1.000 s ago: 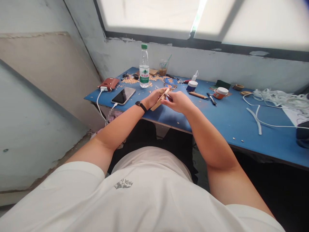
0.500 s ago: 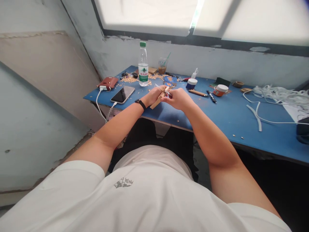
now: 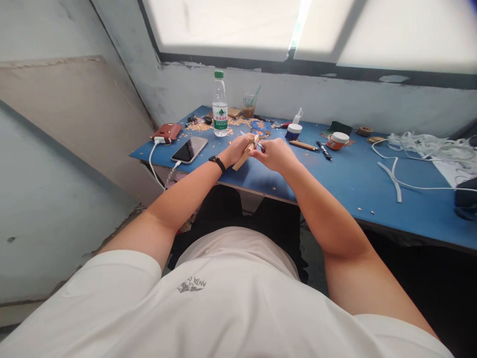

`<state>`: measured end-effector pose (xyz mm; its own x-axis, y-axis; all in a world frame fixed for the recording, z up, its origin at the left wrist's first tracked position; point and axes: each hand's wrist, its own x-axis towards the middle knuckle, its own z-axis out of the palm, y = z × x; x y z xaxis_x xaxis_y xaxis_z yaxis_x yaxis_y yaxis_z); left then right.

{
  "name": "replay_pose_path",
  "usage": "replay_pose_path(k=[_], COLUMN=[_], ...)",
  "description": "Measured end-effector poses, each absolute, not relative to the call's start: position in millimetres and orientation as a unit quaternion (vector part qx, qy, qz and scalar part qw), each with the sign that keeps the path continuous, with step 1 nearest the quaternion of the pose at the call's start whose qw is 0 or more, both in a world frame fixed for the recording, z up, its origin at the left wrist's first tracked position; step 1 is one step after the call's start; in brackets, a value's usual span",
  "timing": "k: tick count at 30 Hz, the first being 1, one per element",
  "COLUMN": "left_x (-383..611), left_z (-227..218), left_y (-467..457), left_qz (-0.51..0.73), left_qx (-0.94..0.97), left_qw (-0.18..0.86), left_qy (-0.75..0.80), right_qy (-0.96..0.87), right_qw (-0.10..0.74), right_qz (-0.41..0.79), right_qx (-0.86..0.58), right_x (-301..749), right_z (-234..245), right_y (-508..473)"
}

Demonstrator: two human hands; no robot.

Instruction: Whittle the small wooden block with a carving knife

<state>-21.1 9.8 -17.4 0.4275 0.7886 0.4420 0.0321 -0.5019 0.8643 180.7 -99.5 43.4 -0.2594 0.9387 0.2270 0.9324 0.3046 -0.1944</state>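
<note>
Pale wood shows between both hands in the head view: I have a wood strip [image 3: 242,160] slanting over the front of the blue table [image 3: 316,189], its lower end pointing toward the near edge. My left hand [image 3: 239,149] is closed around it, a black watch [image 3: 217,164] on that wrist. My right hand [image 3: 276,153] grips a metal tool [image 3: 260,144] — the fingers hide most of it from me, and only a silvery part shows right by the strip. I cannot tell from here whether the wood touches the tabletop.

Beyond the hands a water bottle [image 3: 220,114] stands upright, wood shavings [image 3: 199,125] strewn about it, with a cup [image 3: 249,106] farther back. On the left a phone [image 3: 190,149] lies flat near a brown pouch [image 3: 168,132]. Past the right hand I see a blue jar [image 3: 293,132] with a white lid, then a black pen [image 3: 325,150] and an orange jar [image 3: 338,142] close together — and, at far right, a tangle of white strands [image 3: 428,147].
</note>
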Motion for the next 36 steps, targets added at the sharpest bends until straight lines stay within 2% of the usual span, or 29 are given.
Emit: replay_pose_path(k=[3,7,16,20,29,36], left_x=[-19.3,-14.5,-11.5,-14.2,-15.8,-23.6], left_z=[-18.5,-18.1,-11.3,-15.3,-18.0,-7.1], left_y=[5.5,-3.6,-18.1,-5.8,10.6,5.6], left_qz=[0.481,0.466,0.432,0.423,0.417,0.405], left_qx=[0.720,0.681,0.651,0.683,0.737,0.801], left_qw=[0.400,0.473,0.552,0.519,0.451,0.348], left_qy=[0.301,0.307,0.293,0.294,0.282,0.270], right_qy=[-0.776,-0.784,-0.866,-0.875,-0.846,-0.824], right_qw=[0.139,0.128,0.162,0.178,0.191,0.220], right_qz=[0.016,0.027,0.049,0.063,0.043,0.039], right_qx=[-0.615,-0.607,-0.470,-0.446,-0.496,-0.521], right_x=[179.4,179.2,193.4,195.2,187.3,187.5], right_z=[45.7,49.6,49.4,47.8,40.8,36.9], right_y=[-99.2,-100.5,-99.2,-95.6,-90.1,-90.4])
